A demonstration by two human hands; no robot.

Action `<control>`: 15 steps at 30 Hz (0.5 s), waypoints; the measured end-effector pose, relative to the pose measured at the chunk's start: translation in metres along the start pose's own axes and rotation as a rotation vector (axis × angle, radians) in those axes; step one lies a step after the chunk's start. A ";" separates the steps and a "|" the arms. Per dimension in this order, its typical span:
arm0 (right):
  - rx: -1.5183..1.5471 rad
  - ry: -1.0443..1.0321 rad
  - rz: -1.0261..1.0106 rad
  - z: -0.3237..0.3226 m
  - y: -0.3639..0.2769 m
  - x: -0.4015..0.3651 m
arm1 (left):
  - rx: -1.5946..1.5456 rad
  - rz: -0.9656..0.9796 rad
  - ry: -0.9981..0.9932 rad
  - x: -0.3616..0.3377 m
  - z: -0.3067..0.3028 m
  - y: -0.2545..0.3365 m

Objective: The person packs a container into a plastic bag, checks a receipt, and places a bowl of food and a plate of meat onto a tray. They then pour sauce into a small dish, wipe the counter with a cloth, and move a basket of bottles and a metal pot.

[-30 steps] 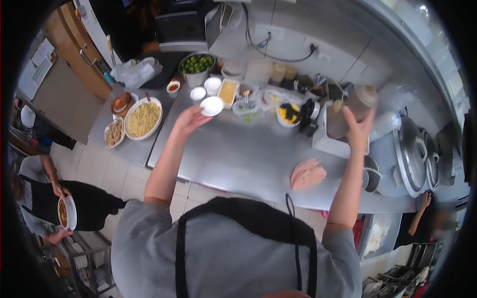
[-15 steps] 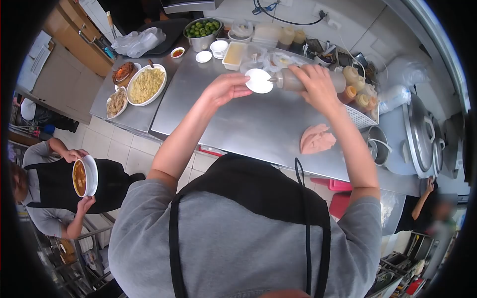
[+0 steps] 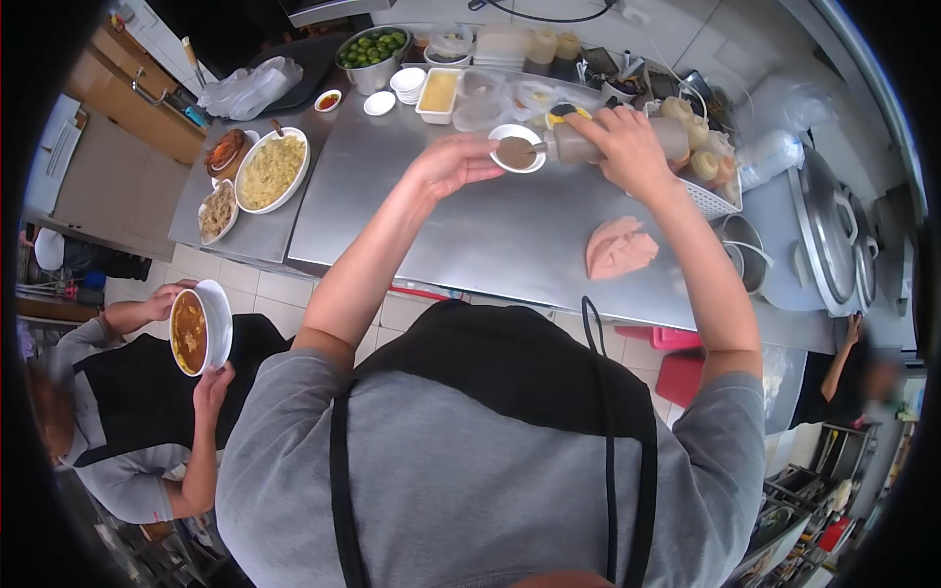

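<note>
My left hand (image 3: 458,167) pinches the rim of a small white sauce dish (image 3: 498,162) above the steel counter. Brown sauce (image 3: 514,153) lies in the dish. My right hand (image 3: 632,147) is wrapped round a squeeze bottle (image 3: 576,147) tipped on its side, its nozzle over the dish. The bottle looks cloudy, with brownish contents. Below my right forearm, a crumpled pink cloth (image 3: 621,249) rests on the counter.
A white basket (image 3: 714,204) of squeeze bottles stands at the right, beside a metal pot (image 3: 742,257). Plates of food, including a yellow rice-like dish (image 3: 272,174), are at the left. A co-worker holds a bowl of soup (image 3: 189,333) at lower left.
Brown sauce now shows in the dish, which looked white inside before. The bottle stays tipped over it. The co-worker with the soup bowl has come closer, moving right.
</note>
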State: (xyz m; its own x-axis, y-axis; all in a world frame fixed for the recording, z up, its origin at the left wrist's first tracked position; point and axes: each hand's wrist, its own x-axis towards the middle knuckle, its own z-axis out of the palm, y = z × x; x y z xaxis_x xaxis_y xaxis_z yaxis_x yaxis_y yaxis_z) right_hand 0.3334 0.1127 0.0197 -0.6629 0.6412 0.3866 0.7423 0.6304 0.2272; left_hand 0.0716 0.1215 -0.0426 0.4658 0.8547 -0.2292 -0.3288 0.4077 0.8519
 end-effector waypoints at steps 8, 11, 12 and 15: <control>0.211 0.010 0.190 0.012 0.010 -0.033 | -0.041 -0.039 -0.055 0.010 0.015 -0.006; 0.504 0.038 0.318 0.025 0.012 -0.047 | -0.068 -0.046 -0.052 0.007 0.027 -0.003; 0.715 0.101 0.386 0.031 0.012 -0.051 | -0.068 -0.039 -0.054 0.006 0.029 -0.002; 0.994 0.218 0.533 0.030 0.026 -0.057 | -0.036 -0.068 -0.042 0.004 0.032 -0.002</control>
State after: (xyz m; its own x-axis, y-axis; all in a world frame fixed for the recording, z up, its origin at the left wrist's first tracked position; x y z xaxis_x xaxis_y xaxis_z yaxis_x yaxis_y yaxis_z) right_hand 0.3872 0.1058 -0.0229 -0.1847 0.9021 0.3899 0.4538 0.4302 -0.7803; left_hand 0.1004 0.1141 -0.0301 0.5219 0.8107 -0.2652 -0.3241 0.4761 0.8175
